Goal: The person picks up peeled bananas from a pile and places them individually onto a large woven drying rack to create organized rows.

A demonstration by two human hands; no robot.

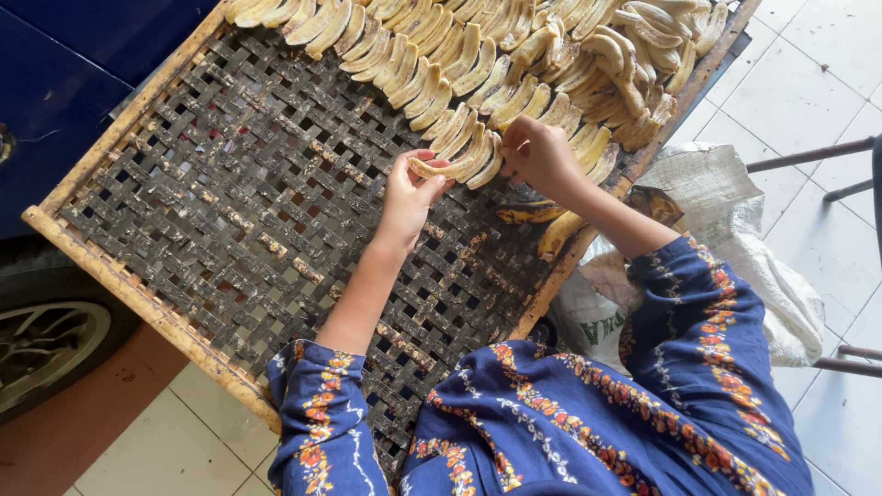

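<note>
Leftward, woven bamboo drying rack point(211, 230): mostly bare lattice, unfilled. Left hand point(411, 188): pinching a peeled banana slice point(434, 171) at the row's end, touching its neighbours. Right hand point(537, 154): fingers closed near the same row; what it holds cannot be told. Laid banana rows point(478, 55): cover the far part only. Right, beside the rack: white sack point(735, 230). Judged under half filled.

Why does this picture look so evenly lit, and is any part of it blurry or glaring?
Head view: soft daylight, no hard shadows; the peeled bananas and woven bamboo tray are sharp. The left hand and right hand show almost no motion blur. The white floor tiles at the upper right are bright and slightly washed out. The tray's edges slant from the wide-angle, tilted camera.
</note>
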